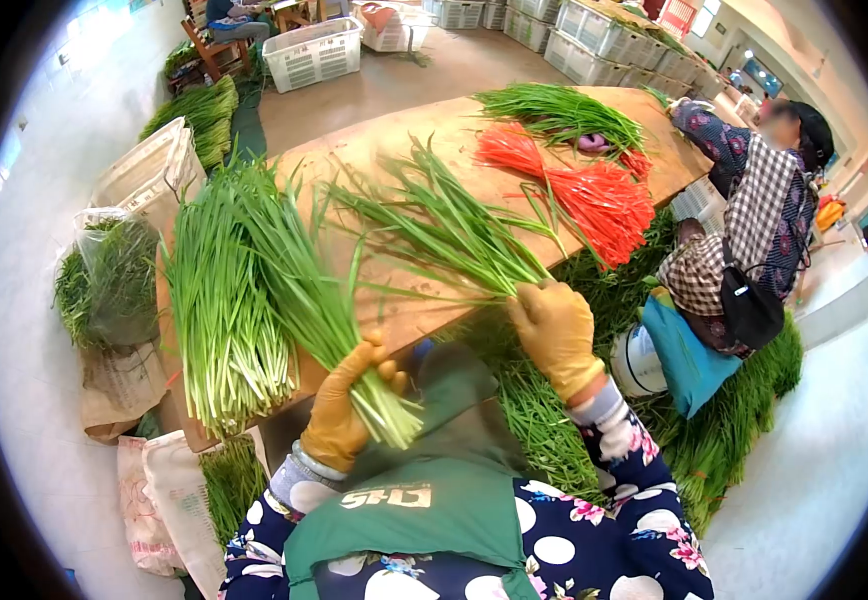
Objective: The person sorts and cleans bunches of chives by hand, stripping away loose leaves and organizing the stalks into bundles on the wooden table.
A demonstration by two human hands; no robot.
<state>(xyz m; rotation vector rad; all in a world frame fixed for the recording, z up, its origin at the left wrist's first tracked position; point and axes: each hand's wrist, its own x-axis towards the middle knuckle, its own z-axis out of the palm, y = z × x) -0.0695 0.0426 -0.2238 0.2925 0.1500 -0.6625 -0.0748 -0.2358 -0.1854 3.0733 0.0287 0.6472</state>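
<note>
My left hand (346, 402), in a yellow glove, is closed around the lower stems of a bunch of garlic chives (316, 300); the pale stem ends stick out below the fist. In my right hand (557, 335), also gloved, is a looser bunch of garlic chives (459, 230), gripped at one end, with its leaves fanning up and left over the wooden table (394, 130). Some leaf tips are blurred. A thick pile of garlic chives (219, 300) lies at the table's left end, beside the left-hand bunch.
Red plastic strips (599, 205) and more chives (554, 110) lie at the table's far right. A co-worker (754, 200) sits there. Cut greens (544, 430) cover the floor below the table. A white crate (312, 55) stands behind; a plastic bag (119, 275) stands at left.
</note>
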